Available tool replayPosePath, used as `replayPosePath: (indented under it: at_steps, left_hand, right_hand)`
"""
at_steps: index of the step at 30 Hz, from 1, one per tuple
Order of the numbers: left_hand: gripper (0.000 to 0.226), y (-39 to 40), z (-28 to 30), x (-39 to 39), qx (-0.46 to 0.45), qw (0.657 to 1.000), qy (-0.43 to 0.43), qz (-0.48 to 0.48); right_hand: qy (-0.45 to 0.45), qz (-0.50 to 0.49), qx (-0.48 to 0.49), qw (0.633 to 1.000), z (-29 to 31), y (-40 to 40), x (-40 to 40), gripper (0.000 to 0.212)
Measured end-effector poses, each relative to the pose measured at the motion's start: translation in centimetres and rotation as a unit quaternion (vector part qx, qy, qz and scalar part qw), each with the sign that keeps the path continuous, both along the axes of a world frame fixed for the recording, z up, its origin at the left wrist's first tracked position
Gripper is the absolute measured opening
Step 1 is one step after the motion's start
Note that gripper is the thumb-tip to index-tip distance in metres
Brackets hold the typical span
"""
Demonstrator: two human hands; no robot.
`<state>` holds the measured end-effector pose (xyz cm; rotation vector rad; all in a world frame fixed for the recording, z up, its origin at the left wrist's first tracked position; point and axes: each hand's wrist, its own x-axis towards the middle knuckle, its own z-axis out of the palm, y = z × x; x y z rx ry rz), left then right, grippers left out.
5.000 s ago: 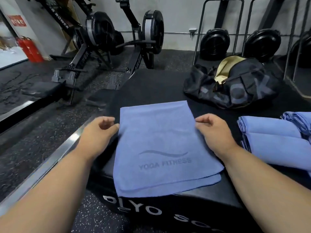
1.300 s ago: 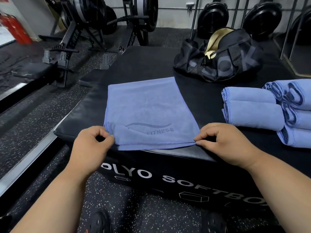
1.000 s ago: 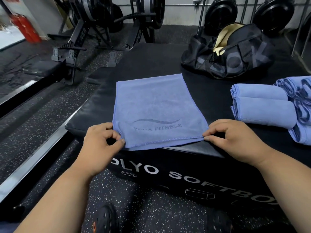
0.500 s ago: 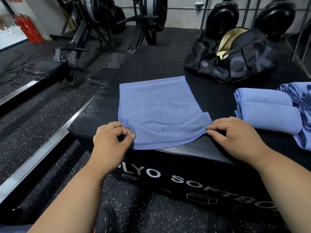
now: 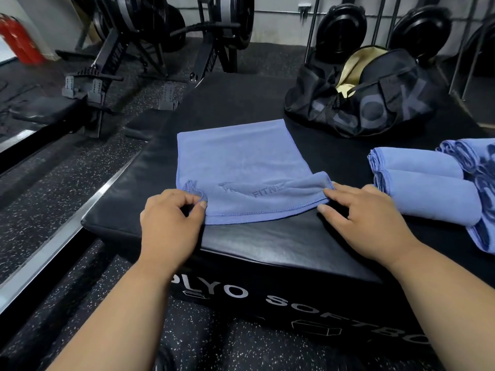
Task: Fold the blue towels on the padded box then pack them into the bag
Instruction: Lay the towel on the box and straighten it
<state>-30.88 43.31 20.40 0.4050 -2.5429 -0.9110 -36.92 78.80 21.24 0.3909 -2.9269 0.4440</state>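
A blue towel (image 5: 241,167) with a grey printed logo lies flat on the black padded box (image 5: 267,245). My left hand (image 5: 171,218) pinches its near left corner. My right hand (image 5: 359,212) pinches its near right corner, and both corners are lifted and curled away from me. Two folded blue towels (image 5: 420,183) lie to the right, with a heap of unfolded blue towels (image 5: 479,170) beyond them. The black duffel bag (image 5: 364,100) stands open at the far right of the box, showing a pale lining.
Rowing machines (image 5: 128,54) stand on the speckled rubber floor to the left and behind. Black weight plates on racks (image 5: 342,25) line the back wall. A metal floor rail (image 5: 53,253) runs along the left of the box. A red extinguisher (image 5: 18,38) stands far left.
Both hands moved from the towel's far corners to its near edge. In the last second they lifted the near corners and carried them a little away from me, bunching the logo.
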Motion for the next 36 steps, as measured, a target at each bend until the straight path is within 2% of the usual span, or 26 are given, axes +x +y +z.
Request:
replayPosePath:
  at_steps: [4,8,11,16,24,28,33,36]
  left_hand:
    - [0.008,-0.5,0.0,0.9,-0.081,0.996,0.023,0.000]
    - [0.013,-0.4,1.1,2.2,-0.110,0.992,0.020,-0.063]
    - [0.020,-0.1,1.5,2.8,-0.059,0.997,-0.012,-0.057]
    - [0.012,-0.4,1.9,3.5,0.036,0.997,-0.062,-0.041]
    - [0.015,-0.5,1.7,3.8,0.076,0.994,-0.059,-0.057]
    - [0.015,-0.6,1.5,3.5,0.105,0.993,-0.045,-0.040]
    - [0.011,-1.0,0.9,3.3,0.109,0.992,-0.049,-0.034]
    - [0.026,-1.2,0.7,3.1,0.140,0.988,-0.043,-0.052]
  right_hand:
    - [0.003,-0.012,-0.002,1.000,-0.1,-0.1,-0.2,0.055]
    - [0.019,-0.012,-0.003,1.000,-0.2,-0.3,-0.2,0.051]
    - [0.019,-0.012,-0.007,1.000,-0.3,-0.3,0.0,0.050]
    - [0.013,-0.017,-0.016,1.000,-0.2,-0.2,0.3,0.048]
    - [0.012,-0.016,-0.019,1.000,-0.1,-0.3,0.6,0.048]
    - [0.021,-0.017,-0.035,0.999,-0.1,-0.3,0.6,0.040]
    - [0.048,-0.004,-0.080,0.996,0.0,-0.1,0.7,0.019]
    - [0.051,-0.019,-0.090,0.994,-0.2,-0.1,0.5,0.013]
